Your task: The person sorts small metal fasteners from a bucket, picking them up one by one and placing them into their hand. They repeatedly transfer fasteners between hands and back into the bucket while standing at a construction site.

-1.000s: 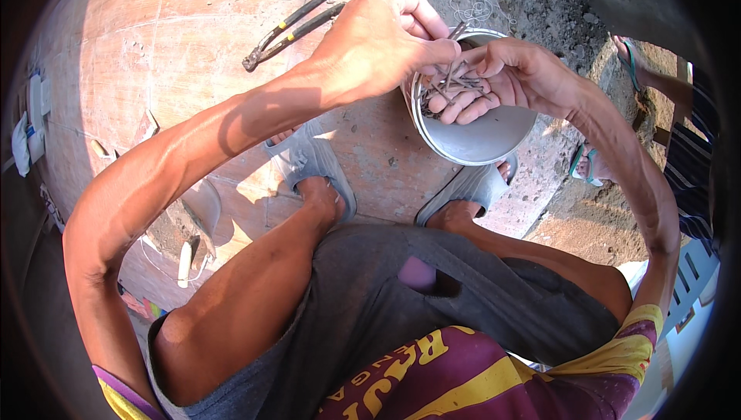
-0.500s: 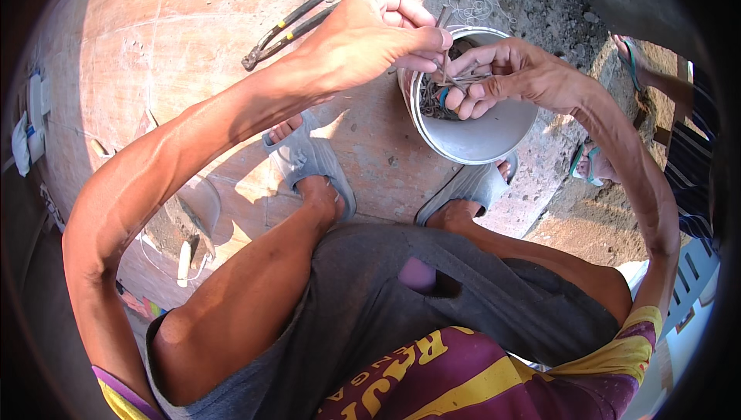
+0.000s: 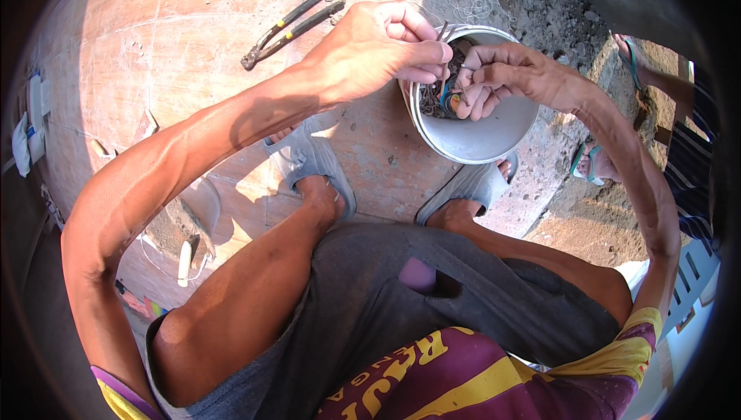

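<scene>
Over a white bucket my left hand pinches a couple of long, thin, rusty nails between thumb and fingers. They stand roughly upright. My right hand is inside the bucket's mouth with its fingers curled in. Whatever those fingers grip, if anything, is hidden. Dark nails and scraps lie at the bucket's left inside, partly covered by my hands. A small blue and orange object shows beside my right fingertips.
Pincers with black handles and yellow bands lie on the dusty floor at the upper left. Loose wire curls behind the bucket. My sandalled feet flank the bucket's near side. Another person's sandalled foot is at the right. A trowel-like tool lies left.
My right hand's fingers have curled and pulled slightly away from my left. The cluster of nails that showed in them is no longer visible there. My left hand keeps its pinch.
</scene>
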{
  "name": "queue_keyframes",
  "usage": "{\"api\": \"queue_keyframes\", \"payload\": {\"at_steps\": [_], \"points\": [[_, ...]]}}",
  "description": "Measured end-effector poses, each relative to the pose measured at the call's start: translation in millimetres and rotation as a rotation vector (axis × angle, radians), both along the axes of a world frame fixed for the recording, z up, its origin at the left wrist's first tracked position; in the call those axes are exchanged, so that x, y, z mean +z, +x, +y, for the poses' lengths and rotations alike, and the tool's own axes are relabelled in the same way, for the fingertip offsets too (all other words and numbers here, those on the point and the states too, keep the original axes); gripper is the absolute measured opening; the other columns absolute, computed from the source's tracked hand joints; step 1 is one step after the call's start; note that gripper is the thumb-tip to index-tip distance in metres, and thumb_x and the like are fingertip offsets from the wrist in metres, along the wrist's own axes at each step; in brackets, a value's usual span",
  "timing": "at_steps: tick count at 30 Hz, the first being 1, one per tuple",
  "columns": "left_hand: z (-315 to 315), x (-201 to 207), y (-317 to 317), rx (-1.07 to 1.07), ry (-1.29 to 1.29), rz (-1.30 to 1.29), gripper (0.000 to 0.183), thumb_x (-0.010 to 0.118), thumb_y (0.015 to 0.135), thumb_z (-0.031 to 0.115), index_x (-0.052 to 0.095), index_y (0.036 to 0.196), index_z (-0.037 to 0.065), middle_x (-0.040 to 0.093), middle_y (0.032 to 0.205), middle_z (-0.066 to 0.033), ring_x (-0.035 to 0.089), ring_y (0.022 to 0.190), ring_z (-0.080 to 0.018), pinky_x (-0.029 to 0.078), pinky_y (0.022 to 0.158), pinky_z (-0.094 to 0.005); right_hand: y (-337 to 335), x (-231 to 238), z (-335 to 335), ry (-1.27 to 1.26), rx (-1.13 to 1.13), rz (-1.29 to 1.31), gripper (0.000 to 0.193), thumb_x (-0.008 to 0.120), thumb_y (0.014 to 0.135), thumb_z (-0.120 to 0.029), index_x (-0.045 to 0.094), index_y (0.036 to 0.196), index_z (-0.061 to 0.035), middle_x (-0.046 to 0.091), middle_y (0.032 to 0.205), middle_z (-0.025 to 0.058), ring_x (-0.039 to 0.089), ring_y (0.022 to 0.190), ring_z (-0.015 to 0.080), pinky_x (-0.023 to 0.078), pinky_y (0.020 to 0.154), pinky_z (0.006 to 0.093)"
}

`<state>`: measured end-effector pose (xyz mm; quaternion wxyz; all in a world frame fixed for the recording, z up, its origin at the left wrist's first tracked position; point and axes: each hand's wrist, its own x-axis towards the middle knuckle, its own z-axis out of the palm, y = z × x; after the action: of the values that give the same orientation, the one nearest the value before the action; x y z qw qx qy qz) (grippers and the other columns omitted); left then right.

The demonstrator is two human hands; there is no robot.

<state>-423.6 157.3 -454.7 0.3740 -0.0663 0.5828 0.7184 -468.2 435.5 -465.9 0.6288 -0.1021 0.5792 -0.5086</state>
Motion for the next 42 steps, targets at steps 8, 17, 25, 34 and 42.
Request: {"api": "queue_keyframes", "payload": {"at_steps": [8,17,25,34,42], "points": [[-1.7,1.3,0.3,0.002,-0.035,0.019,0.015,0.078,0.098,0.010,0.070,0.102,-0.002,0.075,0.093,-0.0079,0.076,0.090,-0.0157,0.064,0.085,-0.0260,3.0,-2.6,-0.9,-0.072,-0.093,-0.072,0.034,0.064,0.107,-0.034,0.068,0.122,-0.0035,0.077,0.112,0.0107,0.073,0.104,0.0162,0.057,0.097,0.0310],[-5.9,7.7,-2.7,-0.140,-0.164,0.150,0.038,0.083,0.093,0.041,0.074,0.109,0.007,0.079,0.095,-0.0037,0.070,0.084,-0.0085,0.052,0.077,-0.0249,-2.3,13.1,-8.6,0.087,-0.045,0.133,0.036,0.066,0.106,-0.032,0.073,0.125,-0.0021,0.077,0.117,0.0106,0.071,0.110,0.0154,0.051,0.109,0.0330],[6.7,32.9,-0.8,-0.093,-0.202,0.217,0.025,0.082,0.094,0.026,0.076,0.104,0.004,0.079,0.091,-0.0059,0.072,0.085,-0.0096,0.055,0.079,-0.0269,18.7,25.6,-33.4,-0.138,-0.435,-0.223,0.052,0.037,0.112,-0.033,0.061,0.131,0.0094,0.075,0.115,0.0215,0.077,0.101,0.0276,0.063,0.095,0.0360],[1.6,63.9,-6.9,-0.323,-0.370,0.494,0.025,0.080,0.097,0.020,0.078,0.107,-0.003,0.078,0.089,-0.0084,0.073,0.083,-0.0109,0.059,0.078,-0.0282,23.5,24.2,-37.9,-0.203,-0.501,-0.327,0.061,0.028,0.113,-0.039,0.063,0.124,0.0110,0.075,0.109,0.0237,0.078,0.091,0.0300,0.065,0.087,0.0359],[-20.5,76.7,-40.4,0.072,-0.466,0.437,0.028,0.068,0.106,0.021,0.071,0.110,-0.007,0.073,0.086,-0.0073,0.068,0.075,-0.0115,0.056,0.071,-0.0249,18.0,33.4,-43.3,-0.182,-0.560,-0.268,0.063,0.026,0.113,-0.038,0.064,0.123,0.0106,0.076,0.111,0.0250,0.078,0.095,0.0302,0.064,0.088,0.0360]]}}
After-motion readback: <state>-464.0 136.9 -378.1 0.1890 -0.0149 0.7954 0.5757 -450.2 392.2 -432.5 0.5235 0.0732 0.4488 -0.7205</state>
